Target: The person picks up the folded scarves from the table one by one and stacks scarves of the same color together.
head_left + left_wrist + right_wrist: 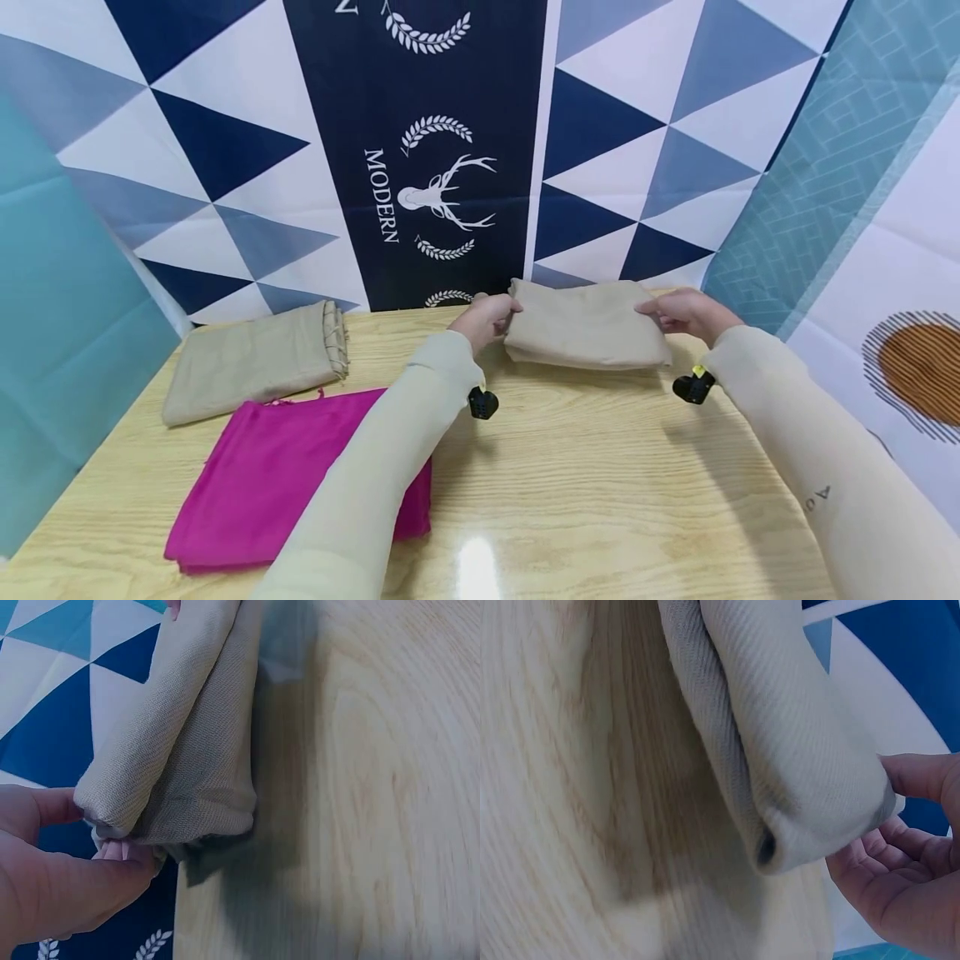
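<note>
A folded beige cloth (585,327) is held at the back of the table, close to the patterned backdrop. My left hand (486,320) pinches its left end, thumb on one side and fingers tucked under the folded layers, as the left wrist view shows. At the opposite end my right hand (693,313) grips the cloth between thumb and curled fingers. In the right wrist view the cloth's folded edge (802,765) hangs over the wooden surface and casts a shadow there.
A second folded beige cloth (258,358) lies at the table's back left. Before it is a folded magenta cloth (277,483), partly covered by my left sleeve. The wooden table (570,483) meets an upright patterned backdrop (450,92) behind, with hanging fabric (885,250) along the right.
</note>
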Demonstrator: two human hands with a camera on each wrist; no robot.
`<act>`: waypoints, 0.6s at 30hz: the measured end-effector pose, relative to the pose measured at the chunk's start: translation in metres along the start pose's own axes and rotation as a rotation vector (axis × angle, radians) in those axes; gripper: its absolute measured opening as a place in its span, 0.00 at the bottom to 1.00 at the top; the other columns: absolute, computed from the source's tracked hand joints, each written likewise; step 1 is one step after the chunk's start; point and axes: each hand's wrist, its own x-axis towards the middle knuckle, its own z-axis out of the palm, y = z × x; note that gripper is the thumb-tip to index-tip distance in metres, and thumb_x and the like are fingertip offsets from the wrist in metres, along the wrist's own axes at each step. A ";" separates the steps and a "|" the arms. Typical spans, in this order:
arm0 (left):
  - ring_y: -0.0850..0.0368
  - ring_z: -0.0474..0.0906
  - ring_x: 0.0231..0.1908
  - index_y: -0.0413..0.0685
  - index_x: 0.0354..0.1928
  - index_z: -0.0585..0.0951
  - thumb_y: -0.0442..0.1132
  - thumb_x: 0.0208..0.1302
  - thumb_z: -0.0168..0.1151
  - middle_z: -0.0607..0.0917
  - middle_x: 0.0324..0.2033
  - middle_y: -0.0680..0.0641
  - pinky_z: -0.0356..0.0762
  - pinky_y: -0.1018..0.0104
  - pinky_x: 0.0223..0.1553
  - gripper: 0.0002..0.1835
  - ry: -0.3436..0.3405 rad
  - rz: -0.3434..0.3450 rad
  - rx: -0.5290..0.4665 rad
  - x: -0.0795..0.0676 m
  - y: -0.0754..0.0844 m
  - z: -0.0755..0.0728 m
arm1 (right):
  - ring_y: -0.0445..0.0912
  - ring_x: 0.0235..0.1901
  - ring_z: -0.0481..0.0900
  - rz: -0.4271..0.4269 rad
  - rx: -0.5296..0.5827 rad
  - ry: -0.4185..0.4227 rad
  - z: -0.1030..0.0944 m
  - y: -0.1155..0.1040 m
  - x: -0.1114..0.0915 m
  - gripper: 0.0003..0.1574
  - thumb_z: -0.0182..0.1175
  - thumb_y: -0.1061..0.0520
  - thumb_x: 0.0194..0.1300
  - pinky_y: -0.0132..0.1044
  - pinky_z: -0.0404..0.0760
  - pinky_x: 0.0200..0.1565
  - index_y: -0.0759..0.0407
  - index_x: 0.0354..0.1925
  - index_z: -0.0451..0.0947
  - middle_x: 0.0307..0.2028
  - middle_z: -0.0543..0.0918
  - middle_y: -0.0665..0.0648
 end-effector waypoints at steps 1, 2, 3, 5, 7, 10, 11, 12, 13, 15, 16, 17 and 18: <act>0.59 0.61 0.16 0.39 0.52 0.67 0.27 0.47 0.66 0.75 0.29 0.48 0.70 0.68 0.24 0.28 -0.002 0.000 -0.008 0.002 0.001 -0.004 | 0.33 0.27 0.72 -0.005 -0.001 -0.003 0.002 -0.003 0.000 0.22 0.56 0.49 0.68 0.25 0.79 0.35 0.64 0.50 0.66 0.26 0.72 0.42; 0.60 0.60 0.15 0.40 0.50 0.67 0.27 0.47 0.65 0.74 0.25 0.49 0.68 0.69 0.22 0.27 -0.009 -0.004 -0.015 0.002 0.003 -0.008 | 0.33 0.28 0.72 -0.010 -0.004 -0.004 0.003 -0.006 -0.001 0.24 0.56 0.49 0.68 0.24 0.79 0.35 0.65 0.52 0.66 0.26 0.72 0.42; 0.60 0.59 0.13 0.39 0.48 0.66 0.26 0.47 0.64 0.71 0.20 0.51 0.64 0.70 0.19 0.25 -0.010 0.000 -0.015 -0.001 0.006 -0.013 | 0.33 0.28 0.72 -0.015 -0.004 -0.007 0.005 -0.009 -0.001 0.25 0.56 0.49 0.68 0.24 0.79 0.35 0.65 0.53 0.66 0.26 0.73 0.42; 0.62 0.56 0.11 0.40 0.44 0.66 0.26 0.48 0.63 0.64 0.14 0.54 0.59 0.72 0.15 0.22 -0.014 0.004 -0.020 -0.015 0.014 -0.023 | 0.32 0.28 0.73 -0.024 0.002 -0.014 0.009 -0.016 -0.003 0.26 0.57 0.49 0.68 0.23 0.79 0.36 0.66 0.53 0.65 0.26 0.74 0.41; 0.62 0.56 0.13 0.40 0.46 0.67 0.26 0.51 0.62 0.63 0.16 0.55 0.59 0.72 0.18 0.21 -0.002 0.003 0.002 -0.047 0.027 -0.033 | 0.32 0.28 0.72 -0.026 0.006 -0.015 0.014 -0.022 -0.004 0.26 0.57 0.49 0.67 0.23 0.79 0.36 0.65 0.53 0.65 0.26 0.73 0.41; 0.63 0.55 0.15 0.40 0.48 0.67 0.27 0.56 0.61 0.61 0.19 0.54 0.59 0.73 0.20 0.19 0.016 0.001 0.035 -0.099 0.046 -0.048 | 0.33 0.29 0.72 -0.031 0.000 -0.020 0.021 -0.031 -0.005 0.29 0.58 0.48 0.67 0.23 0.79 0.36 0.65 0.56 0.65 0.27 0.73 0.41; 0.62 0.55 0.16 0.40 0.49 0.67 0.27 0.57 0.61 0.61 0.21 0.54 0.59 0.72 0.22 0.19 0.018 -0.005 0.040 -0.113 0.051 -0.053 | 0.33 0.30 0.72 -0.033 -0.003 -0.021 0.023 -0.034 -0.006 0.30 0.58 0.47 0.67 0.23 0.78 0.37 0.66 0.57 0.65 0.28 0.73 0.41; 0.63 0.56 0.17 0.40 0.50 0.67 0.28 0.59 0.59 0.61 0.23 0.54 0.61 0.73 0.23 0.18 0.012 -0.015 0.044 -0.122 0.055 -0.058 | 0.33 0.30 0.72 -0.037 -0.006 -0.021 0.026 -0.036 -0.006 0.31 0.58 0.47 0.67 0.23 0.78 0.36 0.66 0.58 0.65 0.28 0.73 0.41; 0.62 0.55 0.18 0.41 0.49 0.66 0.28 0.60 0.59 0.61 0.23 0.53 0.60 0.72 0.22 0.17 0.002 -0.018 0.043 -0.128 0.058 -0.062 | 0.33 0.29 0.72 -0.042 -0.009 -0.021 0.028 -0.039 -0.006 0.32 0.58 0.47 0.67 0.23 0.78 0.36 0.67 0.59 0.64 0.27 0.73 0.40; 0.62 0.58 0.19 0.42 0.49 0.66 0.28 0.60 0.59 0.62 0.25 0.53 0.61 0.73 0.22 0.17 -0.018 -0.028 0.028 -0.137 0.062 -0.071 | 0.33 0.28 0.71 -0.049 -0.005 -0.023 0.033 -0.045 -0.007 0.33 0.57 0.48 0.67 0.23 0.78 0.35 0.68 0.60 0.63 0.26 0.73 0.40; 0.62 0.59 0.20 0.42 0.49 0.65 0.28 0.61 0.59 0.63 0.26 0.53 0.62 0.73 0.23 0.17 -0.029 -0.034 0.027 -0.138 0.063 -0.075 | 0.33 0.27 0.71 -0.053 0.000 -0.026 0.035 -0.047 -0.007 0.34 0.57 0.48 0.67 0.23 0.78 0.35 0.69 0.61 0.62 0.25 0.73 0.40; 0.62 0.59 0.21 0.42 0.49 0.65 0.29 0.61 0.58 0.63 0.27 0.53 0.62 0.73 0.23 0.17 -0.035 -0.035 0.025 -0.142 0.065 -0.079 | 0.32 0.27 0.72 -0.058 0.006 -0.032 0.037 -0.049 -0.007 0.36 0.57 0.48 0.67 0.23 0.78 0.35 0.69 0.63 0.60 0.25 0.73 0.40; 0.62 0.59 0.21 0.42 0.49 0.65 0.29 0.62 0.58 0.63 0.27 0.53 0.62 0.73 0.23 0.17 -0.037 -0.034 0.026 -0.144 0.065 -0.083 | 0.32 0.27 0.72 -0.061 0.011 -0.037 0.040 -0.052 -0.007 0.38 0.57 0.49 0.68 0.23 0.78 0.35 0.70 0.65 0.58 0.25 0.73 0.40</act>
